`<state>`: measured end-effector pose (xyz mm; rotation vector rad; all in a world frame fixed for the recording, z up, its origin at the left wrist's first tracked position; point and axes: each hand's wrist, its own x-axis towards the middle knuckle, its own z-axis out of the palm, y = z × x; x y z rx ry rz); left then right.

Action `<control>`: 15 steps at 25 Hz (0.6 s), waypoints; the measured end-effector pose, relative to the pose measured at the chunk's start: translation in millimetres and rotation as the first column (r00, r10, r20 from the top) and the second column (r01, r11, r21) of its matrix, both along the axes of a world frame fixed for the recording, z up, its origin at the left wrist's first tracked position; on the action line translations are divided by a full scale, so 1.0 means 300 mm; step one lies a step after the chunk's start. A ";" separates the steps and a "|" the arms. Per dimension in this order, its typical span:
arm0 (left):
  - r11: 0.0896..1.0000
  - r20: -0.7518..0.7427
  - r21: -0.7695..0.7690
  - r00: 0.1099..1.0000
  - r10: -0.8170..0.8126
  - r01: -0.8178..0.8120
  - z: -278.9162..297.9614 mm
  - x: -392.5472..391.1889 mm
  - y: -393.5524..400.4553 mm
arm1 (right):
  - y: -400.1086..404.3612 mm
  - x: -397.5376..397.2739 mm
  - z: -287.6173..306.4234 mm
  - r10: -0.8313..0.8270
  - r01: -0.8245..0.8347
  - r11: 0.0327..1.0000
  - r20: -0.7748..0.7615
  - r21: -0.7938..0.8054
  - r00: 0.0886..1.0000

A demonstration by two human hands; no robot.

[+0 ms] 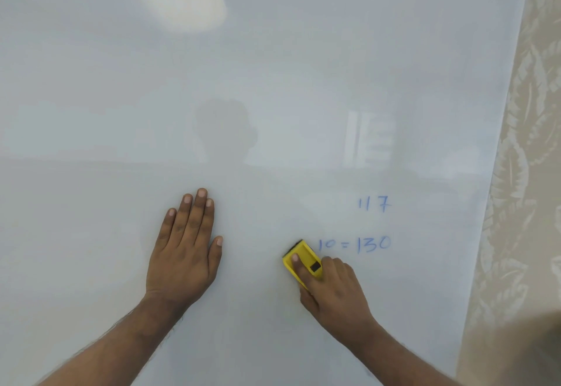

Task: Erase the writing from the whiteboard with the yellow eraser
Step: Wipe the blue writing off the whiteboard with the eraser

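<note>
Gripping the one yellow eraser [303,264], the right hand [337,291] presses it to the whiteboard [273,82] near the lower right edge, one finger laid along its top; the left hand [185,249] lies flat and released on the board, fingers straight; two lines of blue writing [358,244] show, "117" above "10 = 130", just right of the eraser; patterned wallpaper [522,173] borders the right edge.

The whiteboard [273,82] lies bare above and to the left of the left hand [185,252], which rests flat on it. Between that hand and the yellow eraser [300,261] runs an unblocked strip. Rightward, the board's edge meets what looks like patterned wallpaper [528,173], bounding sideways travel.
</note>
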<state>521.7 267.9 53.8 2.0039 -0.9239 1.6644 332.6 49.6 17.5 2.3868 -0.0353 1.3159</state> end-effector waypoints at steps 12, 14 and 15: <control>1.000 -0.032 -0.011 0.999 0.002 -0.003 -0.037 0.008 -0.013 | -0.012 -0.008 0.062 -0.003 -0.011 0.986 0.084 0.168 0.996; 1.000 -0.030 -0.014 1.000 -0.004 0.003 -0.042 0.008 -0.013 | -0.070 -0.074 -0.017 -0.015 0.011 0.990 0.029 0.140 0.999; 1.000 -0.028 -0.014 1.000 -0.001 0.001 -0.046 0.008 -0.013 | -0.102 -0.104 -0.032 -0.032 0.028 0.989 0.026 0.142 0.999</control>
